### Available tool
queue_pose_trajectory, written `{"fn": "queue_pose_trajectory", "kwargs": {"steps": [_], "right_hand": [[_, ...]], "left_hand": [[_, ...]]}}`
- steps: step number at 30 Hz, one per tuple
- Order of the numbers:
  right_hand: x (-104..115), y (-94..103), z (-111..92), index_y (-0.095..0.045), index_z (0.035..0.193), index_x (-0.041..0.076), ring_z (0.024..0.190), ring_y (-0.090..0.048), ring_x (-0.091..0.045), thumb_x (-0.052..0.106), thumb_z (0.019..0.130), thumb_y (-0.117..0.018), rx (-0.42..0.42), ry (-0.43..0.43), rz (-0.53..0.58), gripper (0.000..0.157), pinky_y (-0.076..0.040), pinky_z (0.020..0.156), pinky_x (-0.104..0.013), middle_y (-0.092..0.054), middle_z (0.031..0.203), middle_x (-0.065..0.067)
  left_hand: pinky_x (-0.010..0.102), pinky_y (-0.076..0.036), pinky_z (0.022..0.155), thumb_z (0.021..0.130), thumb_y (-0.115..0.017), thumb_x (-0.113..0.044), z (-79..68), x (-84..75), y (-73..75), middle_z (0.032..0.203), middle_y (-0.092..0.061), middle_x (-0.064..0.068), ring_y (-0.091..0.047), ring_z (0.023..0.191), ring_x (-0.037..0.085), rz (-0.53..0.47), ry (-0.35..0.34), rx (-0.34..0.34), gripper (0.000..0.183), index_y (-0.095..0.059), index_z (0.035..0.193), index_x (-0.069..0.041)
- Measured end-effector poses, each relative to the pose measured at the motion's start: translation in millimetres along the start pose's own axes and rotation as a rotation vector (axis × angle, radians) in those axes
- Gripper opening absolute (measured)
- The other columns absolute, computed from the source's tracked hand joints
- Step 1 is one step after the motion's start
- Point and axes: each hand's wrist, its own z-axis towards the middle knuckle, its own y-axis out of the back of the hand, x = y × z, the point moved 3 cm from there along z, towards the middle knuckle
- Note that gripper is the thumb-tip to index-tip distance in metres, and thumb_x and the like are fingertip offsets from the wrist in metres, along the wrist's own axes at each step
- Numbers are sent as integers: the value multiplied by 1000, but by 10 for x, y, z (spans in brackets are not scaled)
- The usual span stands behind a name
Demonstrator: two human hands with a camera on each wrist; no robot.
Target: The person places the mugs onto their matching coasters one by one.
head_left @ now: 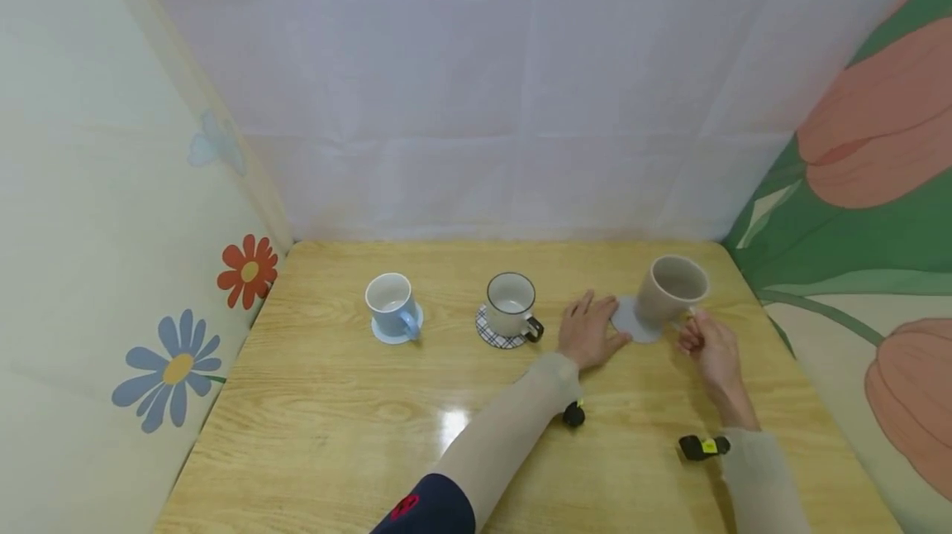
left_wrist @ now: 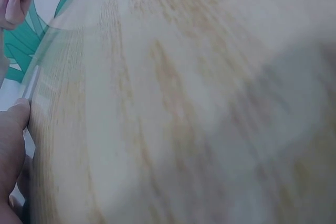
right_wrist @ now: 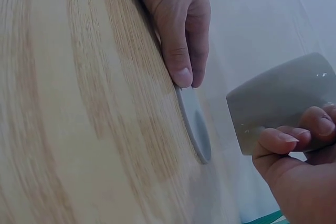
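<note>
My right hand (head_left: 711, 352) grips the handle of a grey-beige mug (head_left: 668, 289). The right wrist view shows a gap between the mug's base (right_wrist: 235, 124) and a round grey coaster (right_wrist: 195, 124). In the head view, the mug overlaps the right part of this coaster (head_left: 634, 324). On the coaster's left side, my left hand (head_left: 587, 331) holds its rim with thumb and fingers, close to the tabletop. The left wrist view catches only the thumb (left_wrist: 19, 113) at the coaster's thin edge (left_wrist: 32, 83).
A white mug with dark rim and handle (head_left: 509, 307) stands on a checked coaster (head_left: 494, 339), left of my left hand. Farther left, a blue-and-white mug (head_left: 392, 307) sits on a light blue coaster (head_left: 388, 338). A white cloth (head_left: 476, 104) hangs behind the wooden table (head_left: 335, 435).
</note>
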Motion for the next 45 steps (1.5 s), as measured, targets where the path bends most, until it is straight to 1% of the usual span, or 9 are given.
{"fn": "queue_pose_trajectory", "kwargs": {"steps": [4, 8, 15, 20, 25, 32, 38, 42, 45], "right_hand": [[-14, 13, -35, -35, 78, 2, 69, -23, -27, 18, 118, -35, 2, 3, 3, 43, -19, 64, -41, -32, 72, -6], [-24, 7, -34, -35, 78, 1, 70, -23, -28, 18, 118, -35, 16, 6, 3, 44, -18, 64, -41, -31, 72, -7], [-58, -25, -8, -35, 79, 1, 68, -24, -27, 17, 118, -32, 29, 6, -21, 43, -18, 64, -41, -33, 72, -4], [-78, -52, -8, -32, 80, -2, 67, -28, -26, 19, 119, -31, 39, 14, -72, 44, -21, 63, -42, -36, 72, -3], [-94, -71, -13, -31, 80, -4, 68, -28, -26, 19, 119, -31, 50, 10, -58, 45, -20, 63, -42, -37, 73, -3], [-128, -75, -17, -31, 79, -4, 67, -31, -24, 21, 118, -34, 38, -13, -67, 47, -23, 62, -41, -39, 72, -2], [-166, -81, -27, -41, 80, 4, 69, -29, -25, 20, 118, -34, 56, -41, 23, 42, -24, 62, -39, -41, 74, 0], [-198, -97, -43, -43, 80, 8, 71, -26, -27, 20, 118, -32, 70, -61, 76, 42, -21, 63, -39, -39, 74, -1], [-210, -108, -48, -43, 80, 9, 72, -23, -27, 19, 118, -31, 81, -64, 100, 41, -20, 64, -39, -36, 75, -3]], "left_hand": [[41, -17, 135, 103, -57, -66, -24, -22, -16, 172, -35, -18, -19, 166, 18, -4, 3, 12, 69, -42, 162, -34], [40, -16, 135, 103, -58, -64, -59, -54, 64, 171, -37, -15, -20, 166, 18, -13, 4, 10, 69, -44, 162, -31], [40, -17, 135, 104, -57, -63, -54, -28, 88, 172, -38, -14, -20, 165, 19, -9, 0, -2, 68, -44, 162, -29], [40, -16, 136, 104, -56, -64, -49, -27, 88, 172, -37, -15, -19, 166, 18, -5, 6, 6, 69, -44, 163, -30], [39, -16, 135, 103, -57, -65, -39, -29, 81, 172, -37, -16, -20, 166, 18, 0, 10, 2, 69, -44, 162, -31], [38, -16, 135, 102, -58, -67, -17, -20, 38, 171, -37, -18, -19, 166, 16, 7, 21, -2, 70, -44, 162, -33], [39, -16, 135, 101, -59, -67, -16, -21, 34, 171, -37, -18, -20, 165, 16, 14, 28, -5, 72, -43, 162, -33], [38, -16, 135, 101, -58, -68, -19, -25, 34, 171, -37, -18, -20, 165, 16, 17, 29, -2, 72, -43, 163, -33], [38, -15, 135, 102, -57, -67, -19, -30, 36, 171, -36, -18, -19, 166, 16, 25, 31, 5, 72, -42, 163, -33]]}}
